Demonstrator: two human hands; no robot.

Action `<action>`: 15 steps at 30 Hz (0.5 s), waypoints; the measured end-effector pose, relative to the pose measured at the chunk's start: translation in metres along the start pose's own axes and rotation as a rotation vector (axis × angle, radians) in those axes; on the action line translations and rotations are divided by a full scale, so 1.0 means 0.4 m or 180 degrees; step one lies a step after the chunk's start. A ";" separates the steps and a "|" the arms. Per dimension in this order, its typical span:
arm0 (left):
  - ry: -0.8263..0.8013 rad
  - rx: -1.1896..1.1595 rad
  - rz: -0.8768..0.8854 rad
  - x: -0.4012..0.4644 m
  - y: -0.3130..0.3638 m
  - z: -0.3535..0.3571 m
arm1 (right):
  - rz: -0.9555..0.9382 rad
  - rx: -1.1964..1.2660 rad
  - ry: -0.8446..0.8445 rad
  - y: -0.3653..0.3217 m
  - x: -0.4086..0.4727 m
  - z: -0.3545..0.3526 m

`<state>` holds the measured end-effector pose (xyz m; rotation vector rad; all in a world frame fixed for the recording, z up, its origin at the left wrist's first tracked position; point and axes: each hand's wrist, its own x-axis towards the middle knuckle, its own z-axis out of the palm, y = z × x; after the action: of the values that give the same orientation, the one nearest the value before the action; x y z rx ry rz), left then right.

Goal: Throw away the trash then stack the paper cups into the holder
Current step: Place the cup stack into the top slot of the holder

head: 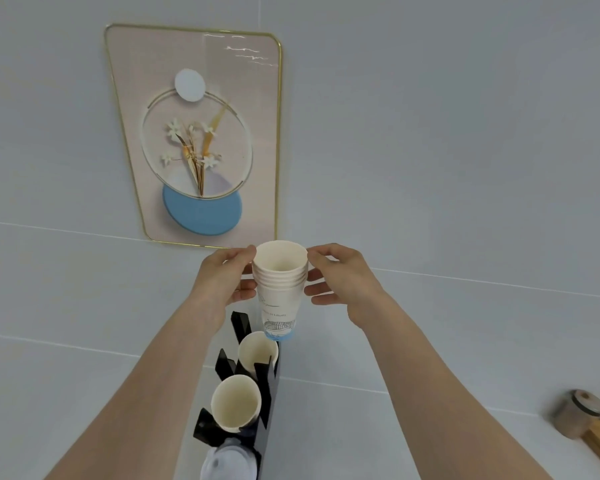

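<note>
Both hands hold a nested stack of paper cups (pixel 280 282) upright in front of the wall. The left hand (pixel 227 280) and the right hand (pixel 340 284) each curl partly closed around the stack's rims from opposite sides. Its base hangs just above the black holder (pixel 267 386), which carries two more cups (pixel 236 401). A framed picture (pixel 194 133) hangs behind.
</note>
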<state>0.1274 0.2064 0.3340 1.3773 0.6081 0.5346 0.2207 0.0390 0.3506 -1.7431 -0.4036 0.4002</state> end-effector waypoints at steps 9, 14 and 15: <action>0.0019 0.0059 -0.0191 0.081 -0.079 -0.114 | 0.0270 -0.0115 0.0096 0.055 0.047 0.146; -0.0048 0.0142 -0.0432 0.126 -0.178 -0.147 | 0.0499 -0.0219 0.0243 0.139 0.074 0.205; -0.0059 0.0179 -0.0466 0.133 -0.198 -0.149 | 0.0548 -0.0238 0.0262 0.157 0.077 0.212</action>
<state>0.1258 0.2760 0.2459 1.3769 0.7075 0.3894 0.2109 0.1139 0.2707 -1.8675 -0.2122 0.4392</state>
